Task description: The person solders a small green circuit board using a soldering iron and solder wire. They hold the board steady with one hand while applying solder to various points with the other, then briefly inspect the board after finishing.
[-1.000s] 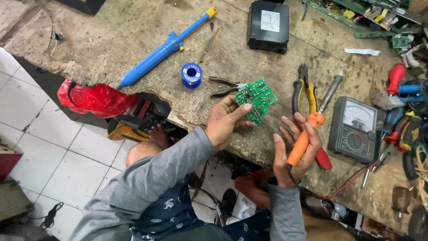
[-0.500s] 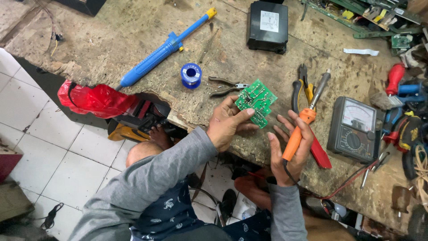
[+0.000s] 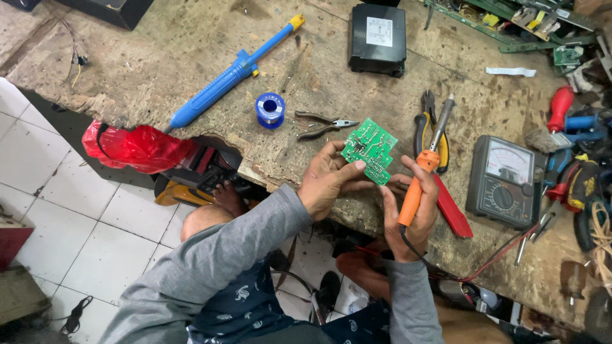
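Solder spool (image 3: pixel 270 109) and pliers (image 3: pixel 322 123) lie untouched on the workbench (image 3: pixel 191 44); left hand (image 3: pixel 326 181) pinches the green circuit board (image 3: pixel 369 150) by its edge above the bench, right hand (image 3: pixel 411 210) grips the orange soldering iron (image 3: pixel 422 172), tip raised clear, so no joint looks begun yet

The scene is viewed from one head-worn camera, aimed steeply down at the worn workbench (image 3: pixel 191 57) and tiled floor (image 3: pixel 76 236), fairly near.
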